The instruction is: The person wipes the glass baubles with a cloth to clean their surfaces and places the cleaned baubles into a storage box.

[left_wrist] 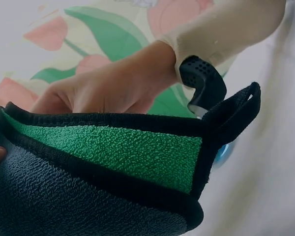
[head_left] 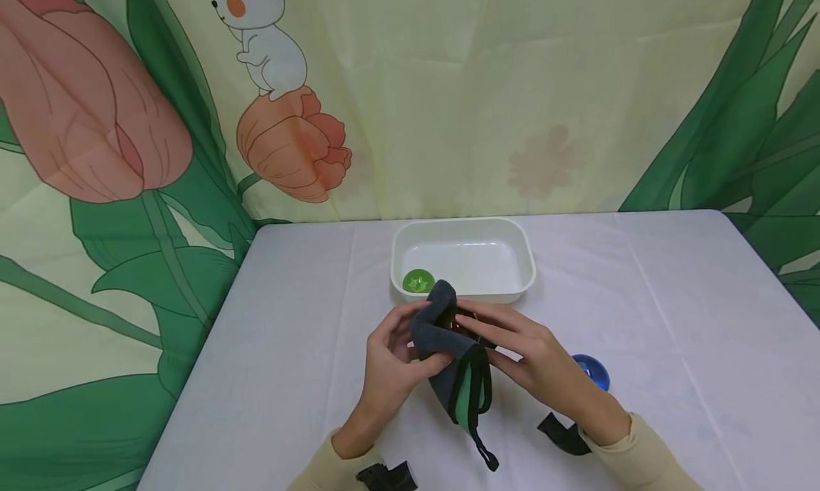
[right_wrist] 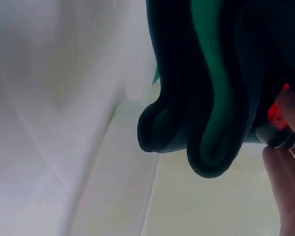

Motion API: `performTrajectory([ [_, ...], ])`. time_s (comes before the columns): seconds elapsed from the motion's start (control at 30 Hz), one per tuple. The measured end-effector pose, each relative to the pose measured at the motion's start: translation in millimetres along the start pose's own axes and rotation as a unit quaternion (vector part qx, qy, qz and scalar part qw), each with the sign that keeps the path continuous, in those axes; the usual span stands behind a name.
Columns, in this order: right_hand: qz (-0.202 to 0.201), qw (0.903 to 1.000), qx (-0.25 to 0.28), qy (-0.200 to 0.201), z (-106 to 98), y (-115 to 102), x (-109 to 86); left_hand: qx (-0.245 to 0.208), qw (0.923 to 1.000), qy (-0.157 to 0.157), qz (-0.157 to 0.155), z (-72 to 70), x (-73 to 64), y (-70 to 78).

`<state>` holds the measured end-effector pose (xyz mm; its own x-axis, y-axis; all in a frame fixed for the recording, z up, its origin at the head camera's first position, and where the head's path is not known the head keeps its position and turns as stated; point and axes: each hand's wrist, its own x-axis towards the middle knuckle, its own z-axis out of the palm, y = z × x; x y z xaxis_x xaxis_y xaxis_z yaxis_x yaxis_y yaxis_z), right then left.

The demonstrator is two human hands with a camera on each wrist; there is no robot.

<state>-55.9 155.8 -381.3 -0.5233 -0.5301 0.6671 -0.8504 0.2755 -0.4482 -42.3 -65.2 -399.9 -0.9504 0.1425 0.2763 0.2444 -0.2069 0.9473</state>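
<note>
Above the table, in front of the white basin, my left hand [head_left: 396, 366] grips a folded towel [head_left: 442, 338], thumb on the near side. It is dark grey-blue outside and green inside, with black edging and a hanging loop [left_wrist: 241, 110]. My right hand [head_left: 534, 349] holds a small shiny red object [right_wrist: 278, 114] within the towel's fold, its fingertips pinching around it. Most of that object is hidden by cloth and fingers, so I cannot tell its kind.
The white rectangular basin [head_left: 464, 292] stands at the table's back, with a round, shiny green object [head_left: 419, 281] in its front left corner. A round, shiny blue object [head_left: 592, 371] lies beside my right forearm. A patterned curtain [head_left: 448, 85] hangs behind the table.
</note>
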Motion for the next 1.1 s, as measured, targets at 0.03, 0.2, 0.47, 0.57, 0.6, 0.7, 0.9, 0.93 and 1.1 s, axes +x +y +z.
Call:
performTrajectory([
  [0.03,0.007,1.0,0.003,-0.003,-0.2,-0.4,-0.3,0.0,1.0,0.0,0.002,0.2,-0.1,-0.2],
  [0.2,0.088,0.996,0.015,-0.009,-0.6,-4.0,-1.6,0.018,0.9996,0.001,0.022,1.4,-2.0,-0.8],
  [0.47,0.145,0.9889,0.025,-0.022,0.0,-6.5,-3.2,0.026,0.9995,0.006,0.016,0.8,-2.0,-0.7],
  [0.57,0.136,0.9894,0.014,-0.047,-2.3,-5.8,-2.5,0.024,0.9996,0.013,0.011,0.8,-1.7,0.0],
  [0.6,0.133,0.9896,0.006,-0.056,-3.1,-5.8,-2.2,0.024,0.9995,0.016,0.011,0.8,-1.7,0.3],
  [0.7,0.118,0.9901,-0.022,-0.071,-4.2,-6.3,-1.7,0.02,0.9996,0.016,0.014,0.4,-1.6,0.6],
  [0.9,0.071,0.9961,-0.021,-0.049,-2.6,-4.0,-1.6,0.016,0.9998,0.011,0.011,0.7,-1.7,-0.4],
  [0.93,0.065,0.9966,-0.02,-0.046,-2.0,-3.3,-1.8,0.016,0.9998,0.012,0.008,0.6,-1.9,-0.6],
  [1.1,0.066,0.997,-0.011,-0.04,-0.8,-2.6,-2.4,0.016,0.9998,0.013,0.007,0.5,-2.4,-0.7],
])
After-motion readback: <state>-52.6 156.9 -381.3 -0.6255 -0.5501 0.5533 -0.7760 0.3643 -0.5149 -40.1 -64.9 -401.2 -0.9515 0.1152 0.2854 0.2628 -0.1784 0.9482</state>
